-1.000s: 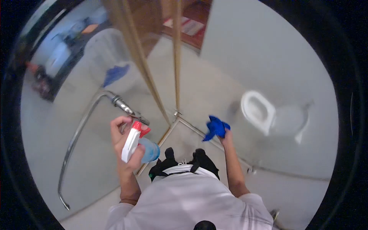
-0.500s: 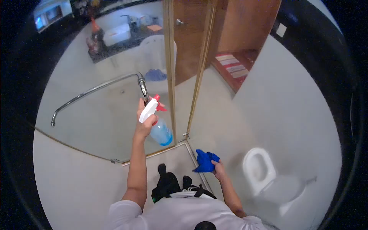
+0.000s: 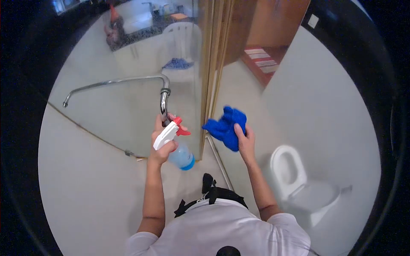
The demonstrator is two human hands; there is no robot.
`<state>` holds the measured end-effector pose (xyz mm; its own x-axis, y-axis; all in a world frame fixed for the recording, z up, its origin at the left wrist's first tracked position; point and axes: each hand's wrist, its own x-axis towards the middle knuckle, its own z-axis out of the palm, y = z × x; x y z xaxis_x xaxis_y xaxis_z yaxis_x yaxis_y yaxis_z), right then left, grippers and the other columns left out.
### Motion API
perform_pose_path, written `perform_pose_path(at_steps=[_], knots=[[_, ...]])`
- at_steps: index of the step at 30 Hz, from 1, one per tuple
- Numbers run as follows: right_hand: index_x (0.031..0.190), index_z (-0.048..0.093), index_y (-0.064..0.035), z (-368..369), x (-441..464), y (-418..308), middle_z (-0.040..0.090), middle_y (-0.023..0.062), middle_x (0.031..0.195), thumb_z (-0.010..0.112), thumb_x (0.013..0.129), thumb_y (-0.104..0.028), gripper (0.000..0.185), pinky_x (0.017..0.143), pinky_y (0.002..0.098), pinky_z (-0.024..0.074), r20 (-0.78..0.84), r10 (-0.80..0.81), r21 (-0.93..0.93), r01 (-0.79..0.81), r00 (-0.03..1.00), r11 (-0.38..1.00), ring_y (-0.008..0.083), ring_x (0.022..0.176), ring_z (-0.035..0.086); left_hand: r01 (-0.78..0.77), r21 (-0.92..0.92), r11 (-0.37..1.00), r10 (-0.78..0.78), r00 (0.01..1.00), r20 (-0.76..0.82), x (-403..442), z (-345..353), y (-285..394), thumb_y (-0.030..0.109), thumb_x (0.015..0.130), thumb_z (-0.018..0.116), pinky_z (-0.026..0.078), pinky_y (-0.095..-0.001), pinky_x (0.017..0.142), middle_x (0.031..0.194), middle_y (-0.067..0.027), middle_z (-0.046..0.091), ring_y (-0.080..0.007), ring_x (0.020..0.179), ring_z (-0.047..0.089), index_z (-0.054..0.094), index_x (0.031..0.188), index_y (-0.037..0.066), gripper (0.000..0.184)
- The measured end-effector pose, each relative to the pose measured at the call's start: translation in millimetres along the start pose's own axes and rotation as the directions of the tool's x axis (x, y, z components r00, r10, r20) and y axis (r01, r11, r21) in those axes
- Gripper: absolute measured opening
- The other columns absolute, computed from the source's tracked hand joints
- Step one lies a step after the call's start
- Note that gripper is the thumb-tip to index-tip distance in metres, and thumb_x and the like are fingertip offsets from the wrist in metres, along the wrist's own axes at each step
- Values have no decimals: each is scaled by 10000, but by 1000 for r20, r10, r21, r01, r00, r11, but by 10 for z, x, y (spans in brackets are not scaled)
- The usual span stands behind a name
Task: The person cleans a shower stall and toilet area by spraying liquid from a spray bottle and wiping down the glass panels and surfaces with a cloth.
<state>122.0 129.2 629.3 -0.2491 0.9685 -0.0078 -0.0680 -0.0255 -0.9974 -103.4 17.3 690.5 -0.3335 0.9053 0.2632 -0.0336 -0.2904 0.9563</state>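
My left hand is closed around a spray bottle with a white head, red trigger and nozzle, and blue liquid at its base. Its upper fingers meet the lower end of a bent chrome bar at the glass shower door; whether they grip the bar is partly hidden by the spray head. In my right hand a bunched blue cloth is pinched, thumb on top. The cloth is raised just right of the door's gold-coloured frame.
A toilet with its seat ring showing stands at the right. Beyond the door are a striped mat and a wooden door. Through the glass show a white plastic chair and a dark counter. A metal floor track runs near my feet.
The glass door has swung so that its frame edges now nearly meet. My right hand has lifted the cloth up and forward. My left hand, with the bottle, has moved slightly toward me.
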Motion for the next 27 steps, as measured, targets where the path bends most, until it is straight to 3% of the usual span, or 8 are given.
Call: perform_pose_path(at_steps=[2,7,13,15,17,20,25,27], knots=[[900,628,-57,176,169,-293,596,107,852,709,743,-216,238,742,320,439,18,-562,-332,535,827,777,227,788,567,53,-53,997,-55,998,-25,-39,87,124,59,498,453,482,-312,731,1012,-141,526,-269,883,601,532,1039,-105,571],[683,578,-115,598,185,-475,478,84,700,737,503,-154,244,584,419,346,221,-786,-630,700,577,336,272,646,480,-44,60,997,48,996,-73,-112,59,99,153,496,479,480,-326,770,994,-151,548,-262,910,596,539,1051,-107,616],[756,618,-137,128,436,389,531,89,800,732,512,-177,272,660,415,404,533,-702,-274,881,473,386,288,729,534,-99,36,994,103,989,-108,-54,28,-97,250,538,546,499,-385,809,1165,-163,490,-250,919,581,505,1145,-111,707],[772,626,-135,-100,459,580,551,93,839,735,526,-192,275,687,411,421,595,-669,-152,879,446,452,296,759,551,17,-10,1000,-19,971,-240,-195,159,47,336,557,604,485,-431,855,1204,-195,463,-316,1138,447,595,1006,-84,614],[792,625,-106,-239,644,708,557,105,854,735,602,-241,257,693,402,437,719,-360,-272,718,594,641,321,793,557,13,15,1000,-9,961,-275,-281,165,18,356,563,631,515,-417,789,1226,-180,438,-265,1014,514,494,1133,-88,736],[809,613,-75,-173,1169,736,537,129,835,718,671,-277,266,653,412,438,683,-211,-317,544,699,777,337,762,540,21,-9,1000,-23,900,-434,-333,193,-63,371,565,666,545,-396,721,1173,-150,476,-210,853,586,370,1273,-87,894],[799,605,-67,64,1690,746,528,150,832,673,730,-359,308,681,414,445,791,-89,-341,557,605,757,346,801,557,-174,64,983,166,671,-723,-1213,-372,-504,297,553,668,527,-371,728,1016,-140,573,-224,826,597,405,1238,-82,826],[791,602,-64,223,1884,845,526,151,827,668,734,-365,314,678,416,441,868,-72,-257,568,491,782,346,797,556,-279,75,957,261,721,-642,-1338,-256,-385,225,552,605,338,-442,948,1235,-215,420,-314,1128,411,330,1287,-75,840]])
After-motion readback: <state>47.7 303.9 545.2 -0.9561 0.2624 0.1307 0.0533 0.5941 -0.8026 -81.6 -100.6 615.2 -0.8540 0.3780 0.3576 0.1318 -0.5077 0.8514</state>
